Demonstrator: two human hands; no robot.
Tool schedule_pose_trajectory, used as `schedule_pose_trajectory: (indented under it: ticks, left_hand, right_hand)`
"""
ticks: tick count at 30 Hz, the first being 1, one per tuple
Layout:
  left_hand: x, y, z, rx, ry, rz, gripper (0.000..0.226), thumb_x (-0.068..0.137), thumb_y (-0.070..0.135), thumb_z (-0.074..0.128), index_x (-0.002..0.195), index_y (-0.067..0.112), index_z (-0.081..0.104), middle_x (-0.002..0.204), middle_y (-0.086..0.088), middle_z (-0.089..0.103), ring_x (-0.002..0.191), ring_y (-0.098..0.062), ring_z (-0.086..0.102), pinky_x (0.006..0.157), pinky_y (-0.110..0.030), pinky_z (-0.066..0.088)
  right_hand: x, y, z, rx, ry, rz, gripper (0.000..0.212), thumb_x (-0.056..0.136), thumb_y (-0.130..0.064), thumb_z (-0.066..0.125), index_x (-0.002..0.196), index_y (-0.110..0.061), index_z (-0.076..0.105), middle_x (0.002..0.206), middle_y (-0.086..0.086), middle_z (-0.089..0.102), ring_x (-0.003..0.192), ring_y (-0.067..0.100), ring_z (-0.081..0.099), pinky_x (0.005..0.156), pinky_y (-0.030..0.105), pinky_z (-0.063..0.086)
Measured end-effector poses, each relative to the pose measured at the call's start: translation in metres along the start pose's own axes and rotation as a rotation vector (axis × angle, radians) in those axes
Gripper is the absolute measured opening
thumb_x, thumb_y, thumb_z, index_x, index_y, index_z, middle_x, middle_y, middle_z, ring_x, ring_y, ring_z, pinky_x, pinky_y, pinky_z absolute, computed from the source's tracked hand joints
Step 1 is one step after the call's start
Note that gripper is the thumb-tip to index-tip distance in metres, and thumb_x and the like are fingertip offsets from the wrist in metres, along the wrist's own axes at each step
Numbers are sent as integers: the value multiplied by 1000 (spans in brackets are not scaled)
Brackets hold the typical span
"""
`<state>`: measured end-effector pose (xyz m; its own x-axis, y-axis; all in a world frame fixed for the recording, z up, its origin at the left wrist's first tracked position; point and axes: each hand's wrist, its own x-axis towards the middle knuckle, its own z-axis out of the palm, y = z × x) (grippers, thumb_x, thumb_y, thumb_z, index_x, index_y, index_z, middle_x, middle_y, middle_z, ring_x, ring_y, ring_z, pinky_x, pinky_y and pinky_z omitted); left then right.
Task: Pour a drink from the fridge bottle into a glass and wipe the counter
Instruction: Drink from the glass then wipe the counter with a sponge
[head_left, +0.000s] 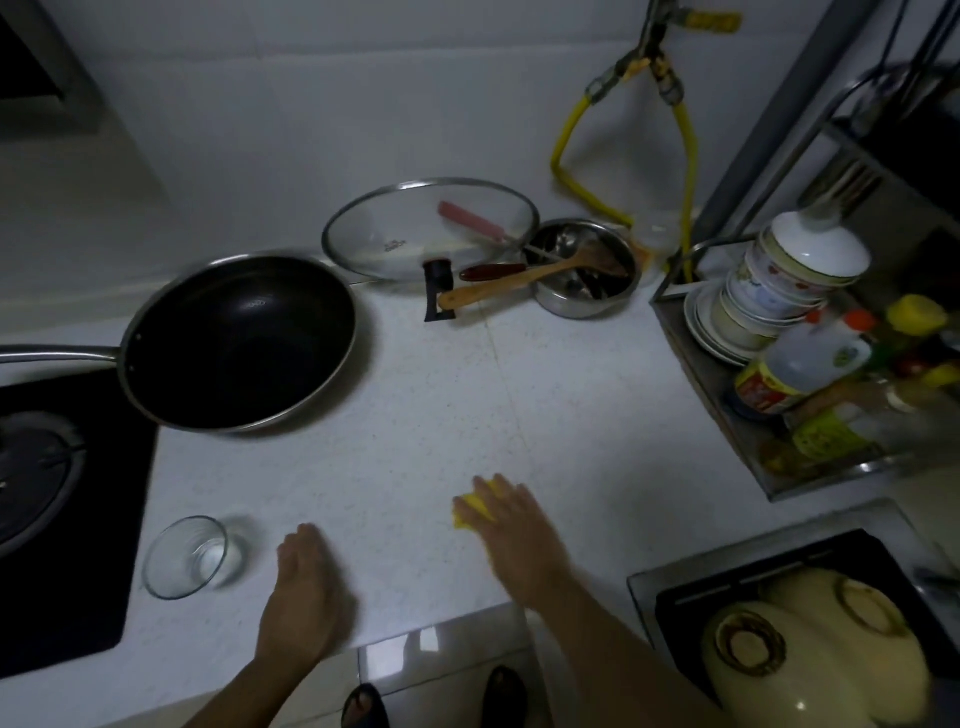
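Observation:
A clear glass (188, 555) stands on the white speckled counter (426, 405) near the front left, with a little clear liquid at its bottom. My left hand (306, 582) rests flat on the counter just right of the glass, holding nothing. My right hand (511, 525) presses a yellow cloth (475, 506) onto the counter; most of the cloth is hidden under my fingers. No fridge bottle is in view.
A black wok (239, 338) sits half on the gas hob (57, 499) at the left. A glass lid (431, 228), a steel pot with a wooden spatula (582, 270), a rack of bowls and sauce bottles (789, 338) and a sink with upturned bowls (810, 634) line the back and right.

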<state>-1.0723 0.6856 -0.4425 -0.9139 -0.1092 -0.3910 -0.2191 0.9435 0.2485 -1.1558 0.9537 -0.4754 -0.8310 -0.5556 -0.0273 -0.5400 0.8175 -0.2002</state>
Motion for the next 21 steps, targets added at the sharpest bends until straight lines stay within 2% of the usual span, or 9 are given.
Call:
schedule_pose_trajectory:
  ticks: [1,2,3,7,10,12,15,17,21]
  left_hand:
    - [-2,4,-1,-47,-17,-80,59,92,14,26,137,-24,26,133,-49,35,120,-61,39,96,-62,45]
    - [-3,5,-2,-50,-71,-136,63,88,12,41,140,-20,26,137,-45,34,121,-59,41,98,-62,44]
    - [-3,3,-1,-51,-131,-178,67,84,13,45,139,-19,28,136,-43,35,119,-59,42,99,-62,44]
    - [7,-6,19,45,-230,-164,75,69,17,48,128,-28,35,119,-47,47,107,-62,43,99,-67,40]
    - [4,4,9,76,-183,-133,69,70,6,51,128,-28,36,118,-46,47,109,-62,44,98,-66,41]
    - [8,2,14,138,-155,-104,72,70,15,44,127,-29,36,118,-46,47,108,-61,44,97,-66,41]
    - [14,-8,21,215,-116,-59,85,67,25,56,130,-27,34,124,-44,42,109,-60,42,98,-66,40]
    - [14,-8,21,202,-116,-46,94,61,24,73,130,-26,34,125,-43,43,107,-60,45,97,-66,41]
    - [13,-8,20,136,-52,-33,99,79,29,66,145,-17,8,144,-40,25,131,-57,25,117,-58,21]
  right_hand:
    - [-5,21,-6,-6,-3,83,87,71,9,63,142,-35,40,153,2,40,142,30,35,116,52,28]
    - [-10,42,-12,-13,-7,153,90,70,13,62,142,-36,40,154,2,39,142,32,34,116,53,26]
    - [-16,63,-20,-28,-11,214,91,69,16,59,142,-35,40,154,4,38,142,35,33,115,53,23]
    - [-48,135,-42,-65,-46,490,78,79,13,50,144,-28,42,154,15,35,140,46,31,110,56,31]
    - [-73,176,-50,-24,-93,706,66,93,0,43,151,-29,28,160,17,21,144,46,19,115,54,26]
    - [-88,198,-51,36,-98,833,63,98,-6,38,153,-31,20,161,15,15,146,43,15,117,50,21]
    - [-97,208,-50,57,-18,949,64,98,-9,38,154,-26,12,161,16,17,147,36,15,119,47,17]
    - [-91,205,-51,92,50,1051,63,99,-9,42,154,-23,16,160,19,15,146,38,17,118,47,20]
    - [-71,207,-55,225,90,1160,65,97,-7,45,154,-13,15,160,24,10,147,41,11,118,47,15]
